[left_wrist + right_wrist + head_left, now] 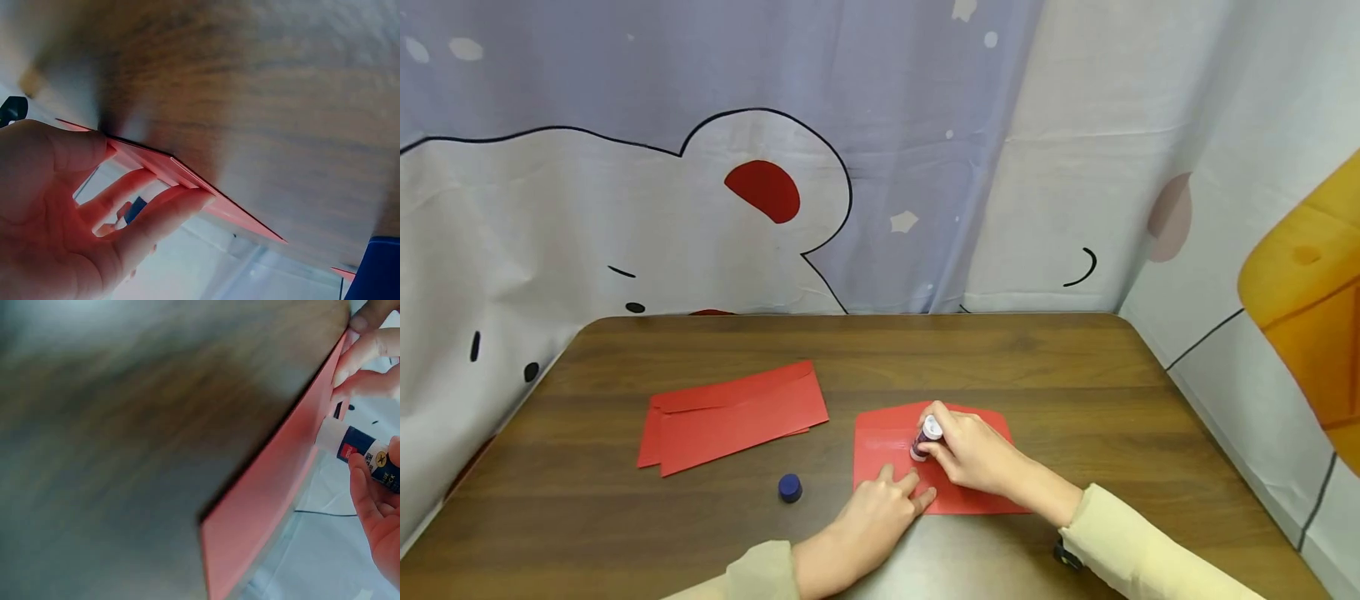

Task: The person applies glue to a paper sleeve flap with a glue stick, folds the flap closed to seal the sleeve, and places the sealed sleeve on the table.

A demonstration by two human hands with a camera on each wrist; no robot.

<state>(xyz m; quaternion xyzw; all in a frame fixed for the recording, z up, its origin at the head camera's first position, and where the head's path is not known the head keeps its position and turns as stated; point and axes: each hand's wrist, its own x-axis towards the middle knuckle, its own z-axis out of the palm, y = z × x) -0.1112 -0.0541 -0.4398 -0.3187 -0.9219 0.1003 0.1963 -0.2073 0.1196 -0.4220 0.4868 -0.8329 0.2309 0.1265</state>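
Note:
A red envelope [891, 421] lies on the table with its flap unfolded toward the far side. My left hand [880, 508] rests on its near left part, fingers spread and pressing the paper. In my right hand [973, 450] a glue stick [927, 437] is gripped, its working end down against the envelope near the flap fold. The right wrist view shows the white end of the glue stick [359, 449] right at the red paper. The blue cap [789, 487] of the glue stick stands on the table, left of the left hand.
Two red envelopes [741, 421] lie overlapped on the left part of the wooden table [1037, 358]. A printed curtain [910, 150] hangs behind the table's far edge and along its right side.

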